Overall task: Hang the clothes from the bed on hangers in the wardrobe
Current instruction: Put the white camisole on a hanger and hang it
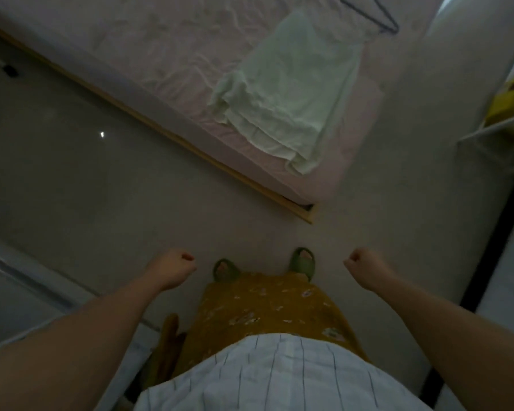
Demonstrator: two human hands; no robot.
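Note:
A pale green garment [291, 93] lies spread and partly folded near the corner of the bed [166, 46], which has a pink sheet. A dark wire hanger [380, 16] rests on the bed just beyond the garment. My left hand [175, 269] and my right hand [365, 266] are both held out low in front of me as fists, each holding nothing. They hang over the floor, well short of the bed. No wardrobe shows in this view.
The bed's wooden frame edge [161, 129] runs diagonally and ends at a corner [306, 215] just ahead of my feet in green slippers [303, 262]. A white rack [499, 137] with yellow items stands at the right. Pale furniture [18, 289] sits at the lower left.

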